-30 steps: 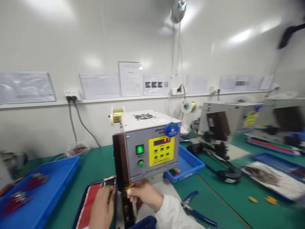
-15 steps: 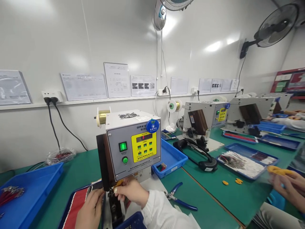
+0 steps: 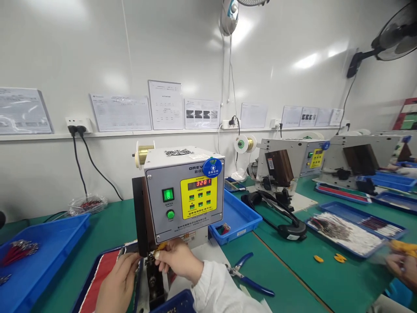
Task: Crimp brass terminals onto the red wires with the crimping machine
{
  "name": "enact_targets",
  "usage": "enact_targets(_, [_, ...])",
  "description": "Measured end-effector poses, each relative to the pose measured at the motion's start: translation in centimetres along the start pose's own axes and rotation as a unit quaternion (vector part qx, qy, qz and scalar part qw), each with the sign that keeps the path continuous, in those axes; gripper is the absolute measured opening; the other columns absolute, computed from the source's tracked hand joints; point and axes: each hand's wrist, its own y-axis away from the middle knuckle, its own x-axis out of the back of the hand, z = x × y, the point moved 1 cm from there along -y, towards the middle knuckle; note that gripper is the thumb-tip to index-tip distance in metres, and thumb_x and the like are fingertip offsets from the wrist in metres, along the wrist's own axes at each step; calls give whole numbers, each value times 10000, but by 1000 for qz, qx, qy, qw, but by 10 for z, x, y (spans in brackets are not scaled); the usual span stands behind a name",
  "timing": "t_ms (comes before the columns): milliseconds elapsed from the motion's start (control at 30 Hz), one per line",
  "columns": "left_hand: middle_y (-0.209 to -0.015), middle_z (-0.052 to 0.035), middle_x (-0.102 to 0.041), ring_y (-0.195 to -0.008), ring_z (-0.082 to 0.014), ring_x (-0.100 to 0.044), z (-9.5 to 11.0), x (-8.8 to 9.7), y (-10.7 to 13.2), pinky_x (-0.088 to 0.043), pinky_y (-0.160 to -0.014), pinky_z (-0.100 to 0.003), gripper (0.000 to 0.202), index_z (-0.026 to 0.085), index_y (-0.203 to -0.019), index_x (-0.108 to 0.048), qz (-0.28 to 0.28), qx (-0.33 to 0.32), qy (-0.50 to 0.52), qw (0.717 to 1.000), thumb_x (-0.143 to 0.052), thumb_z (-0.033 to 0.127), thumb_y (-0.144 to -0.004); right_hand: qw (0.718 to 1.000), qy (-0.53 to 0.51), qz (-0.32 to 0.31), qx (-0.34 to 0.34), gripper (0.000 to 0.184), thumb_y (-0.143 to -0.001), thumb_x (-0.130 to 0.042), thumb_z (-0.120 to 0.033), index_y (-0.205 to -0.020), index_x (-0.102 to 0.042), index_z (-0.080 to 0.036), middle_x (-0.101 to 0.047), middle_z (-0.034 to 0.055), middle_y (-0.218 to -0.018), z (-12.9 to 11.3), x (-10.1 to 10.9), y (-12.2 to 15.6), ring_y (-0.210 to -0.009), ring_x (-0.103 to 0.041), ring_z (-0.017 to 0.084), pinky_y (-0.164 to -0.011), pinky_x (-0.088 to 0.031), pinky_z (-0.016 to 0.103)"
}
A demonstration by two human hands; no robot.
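Head view: what do the right hand [image 3: 179, 259] and its fingers [image 3: 167, 253] have?

— Fingers together, clamped on a small yellow piece [image 3: 161, 246]. Its exact form is too small to tell. Long axis runs nearly level, sideways across the view, just above the fingertips.

Position against the machine?

— At the lower front corner of the bench-top crimping machine [image 3: 184, 193], just beside the dark crimping head [image 3: 151, 274], on that head's right side.

Which hand is nearer the piece?

— The right, which holds it. The left hand [image 3: 119, 284] sits lower, left of the head, with its fingers [image 3: 135, 262] reaching toward the head. Whether those are closed on anything, I cannot tell.

Nearby items?

— Below the left hand, a blue tray [image 3: 109, 262] with red-and-white lining. To the right, blue-handled pliers [image 3: 250, 274] lie on the green surface [image 3: 280, 282]. Machine counter reads 3281.
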Motion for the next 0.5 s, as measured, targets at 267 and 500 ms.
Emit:
enact_targets(267, [-924,-28,-689,-807,-139,-675,6,1,0,-530,-688,-192,232,213,-937,-610,4,-7,8,1000,-398,309,-929,1000,0,-9,4,221,-700,-668,-354,-672,-569,-158,-590,-37,-588,0,2,1,-437,-518,72,-419,-404,198])
enact_targets(500, [-939,-47,-683,-840,-159,-663,9,2,-2,-524,-703,-221,234,204,-947,-607,1,-10,-5,1000,-389,288,-933,1000,-4,-7,2,246,-702,-683,-380,-678,-567,-165,-590,-45,-585,2,3,2,-439,-507,66,-425,-403,195])
